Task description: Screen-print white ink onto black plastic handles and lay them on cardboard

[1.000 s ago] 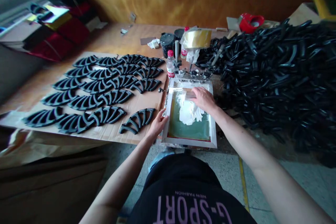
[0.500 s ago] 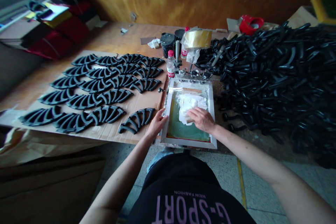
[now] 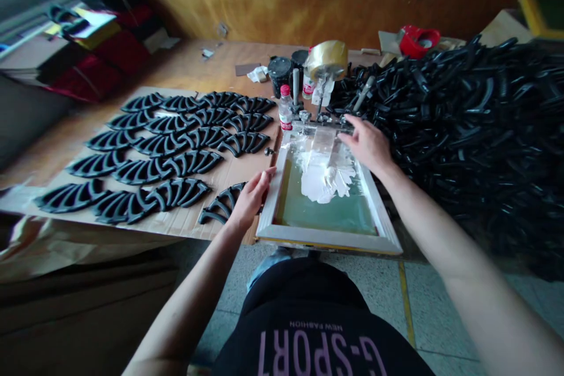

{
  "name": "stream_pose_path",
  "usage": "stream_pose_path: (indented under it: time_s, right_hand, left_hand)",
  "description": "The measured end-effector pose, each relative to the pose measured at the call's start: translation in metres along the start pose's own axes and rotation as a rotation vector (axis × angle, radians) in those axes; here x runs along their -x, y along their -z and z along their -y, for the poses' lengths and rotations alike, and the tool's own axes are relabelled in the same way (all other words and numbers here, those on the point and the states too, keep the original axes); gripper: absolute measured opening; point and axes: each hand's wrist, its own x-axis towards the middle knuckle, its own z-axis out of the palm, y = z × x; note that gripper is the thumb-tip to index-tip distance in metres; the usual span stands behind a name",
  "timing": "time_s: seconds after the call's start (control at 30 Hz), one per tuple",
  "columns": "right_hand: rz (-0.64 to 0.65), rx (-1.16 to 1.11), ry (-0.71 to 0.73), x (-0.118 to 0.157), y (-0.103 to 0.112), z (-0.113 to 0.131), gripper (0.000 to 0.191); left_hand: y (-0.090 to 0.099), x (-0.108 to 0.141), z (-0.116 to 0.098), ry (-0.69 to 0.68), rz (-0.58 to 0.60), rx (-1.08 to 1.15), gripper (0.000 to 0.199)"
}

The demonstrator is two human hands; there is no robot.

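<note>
A screen-printing frame [image 3: 328, 236] with a pale metal rim and green mesh is in front of me, its near end tilted up. Thick white ink [image 3: 315, 187] is spread over the far half of the mesh. A flat scraper [image 3: 322, 144] smeared with ink leans at the frame's far end. My right hand [image 3: 369, 144] hovers over the far right corner, fingers apart, holding nothing. Beside the frame's left rim is my left hand [image 3: 252, 195], fingers stretched out; whether they touch the rim is unclear. Just left of it lies a curved black slatted piece [image 3: 215, 207], partly hidden by the hand.
Rows of curved black pieces [image 3: 145, 167] lie on cardboard [image 3: 171, 220] to the left. A large heap of black parts [image 3: 445, 123] fills the right side. Behind the frame stand a red-capped bottle [image 3: 285, 108], a black tub [image 3: 280, 73] and a roll of tape [image 3: 326, 59].
The near end of the frame has risen. My right hand has moved from the ink to the far right and let go of the scraper. My left hand has shifted slightly left.
</note>
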Motion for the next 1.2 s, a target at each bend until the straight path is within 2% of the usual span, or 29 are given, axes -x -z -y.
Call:
stream_pose_path:
  time_s: [0.07,0.1,0.2,0.3,0.4,0.47,0.57,0.7,0.8,0.87,0.97,1.07,1.2]
  right_hand:
    - [-0.067,0.033,-0.11,0.007,0.01,-0.03,0.043]
    - [-0.054,0.055,-0.169,0.015,0.011,-0.044,0.04]
    - [0.083,0.097,-0.255,0.05,-0.002,-0.066,0.033]
    - [0.207,0.055,-0.21,0.084,-0.029,-0.053,0.023]
    - [0.288,-0.058,-0.075,0.102,-0.054,-0.013,0.018]
    - [0.343,-0.153,0.044,0.106,-0.069,0.021,0.019]
    - [0.449,-0.274,0.193,0.104,-0.094,0.075,0.017]
    - [0.573,-0.298,0.373,0.1,-0.141,0.14,0.017]
    - [0.664,-0.192,0.421,0.098,-0.179,0.176,0.022]
    - [0.742,-0.126,0.399,0.097,-0.202,0.191,0.027]
    - [0.854,-0.108,0.304,0.095,-0.226,0.204,0.034]
    - [0.901,-0.134,0.195,0.093,-0.238,0.209,0.033]
    - [0.922,-0.16,0.167,0.089,-0.244,0.207,0.029]
  left_hand:
    - [-0.003,-0.004,-0.025,-0.088,-0.018,0.053,0.058]
    - [-0.005,-0.008,-0.038,-0.155,-0.038,0.081,0.057]
    - [-0.014,-0.026,-0.071,-0.346,-0.099,0.139,0.054]
    - [-0.02,-0.047,-0.095,-0.384,-0.078,0.089,0.055]
    - [-0.019,-0.057,-0.096,-0.368,-0.083,0.008,0.055]
    - [-0.012,-0.055,-0.077,-0.367,-0.107,-0.051,0.053]
    - [0.009,-0.035,-0.017,-0.315,-0.202,-0.291,0.047]
    - [0.045,0.007,0.081,-0.07,-0.464,-0.835,0.041]
    - [0.061,0.029,0.131,0.088,-0.537,-1.044,0.049]
    - [0.063,0.033,0.148,0.126,-0.548,-1.079,0.054]
    - [0.062,0.026,0.155,0.145,-0.596,-1.074,0.06]
    - [0.063,0.018,0.154,0.171,-0.639,-1.064,0.062]
    - [0.069,0.019,0.155,0.192,-0.647,-1.083,0.059]
